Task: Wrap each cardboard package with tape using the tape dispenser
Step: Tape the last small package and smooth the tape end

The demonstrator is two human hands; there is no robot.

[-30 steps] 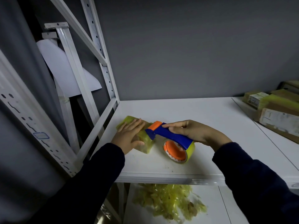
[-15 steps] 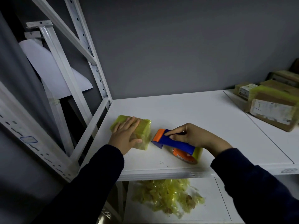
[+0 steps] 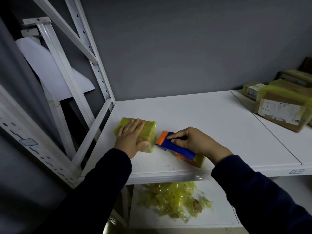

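Now the right hand point(image 3: 195, 142), gripping the tape dispenser point(image 3: 177, 148), has lowered it to the package point(image 3: 149, 128) at its right edge. The left hand point(image 3: 130, 140) lies flat on top, so this strip looks nearly finished.

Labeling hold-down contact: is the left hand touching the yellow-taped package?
Touching. Head view: the left hand lies flat on the yellow-taped package, fingers spread across its top, no gap visible.
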